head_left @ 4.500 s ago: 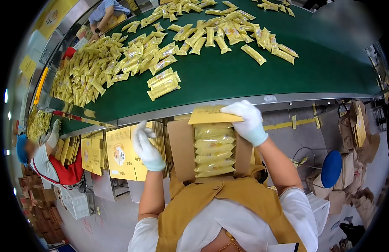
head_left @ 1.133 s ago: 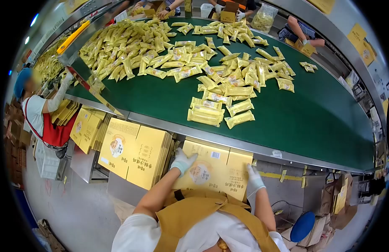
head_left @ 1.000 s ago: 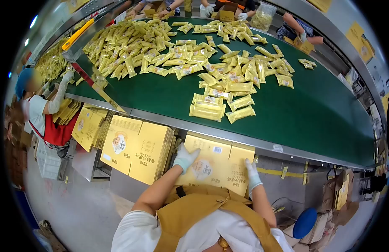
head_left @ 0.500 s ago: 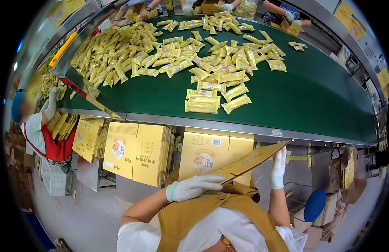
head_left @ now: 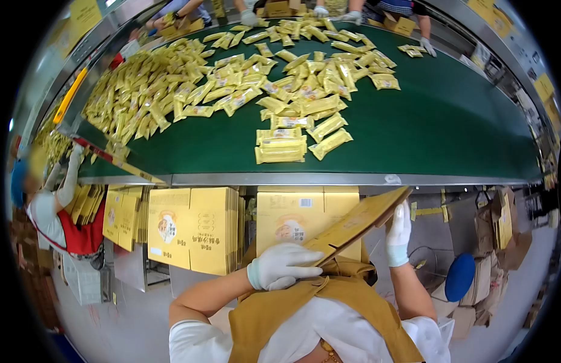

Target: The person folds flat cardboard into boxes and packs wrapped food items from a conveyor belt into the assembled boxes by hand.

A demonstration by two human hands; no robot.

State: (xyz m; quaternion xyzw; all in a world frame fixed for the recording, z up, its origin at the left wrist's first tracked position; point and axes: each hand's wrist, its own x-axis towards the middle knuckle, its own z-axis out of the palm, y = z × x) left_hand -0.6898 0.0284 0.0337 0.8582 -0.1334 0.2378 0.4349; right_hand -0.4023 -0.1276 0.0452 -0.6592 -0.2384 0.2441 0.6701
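Note:
Tilted in front of my chest is a folded yellow carton (head_left: 362, 224), its left end low and its right end raised. My left hand (head_left: 283, 266), in a white glove, grips its lower left end. At the raised right end, my gloved right hand (head_left: 399, 233) holds the edge with fingers pointing up. Behind this carton stands another flat yellow carton (head_left: 280, 209) against the belt's edge. Just left of it is a stack of flat cartons (head_left: 192, 233). Several yellow packets (head_left: 280, 149) lie in a small row on the green belt (head_left: 413, 142).
A large heap of packets (head_left: 135, 91) covers the belt's left part. A co-worker in a red apron (head_left: 83, 233) stands at the left; others' hands reach in across the belt. A blue stool (head_left: 459, 277) and brown cartons (head_left: 504, 236) are at the right.
Earlier my hands were at the sides of an upright flat carton; now they hold a tilted carton in front of it. An opened, packet-filled box was held before that. The view has shifted.

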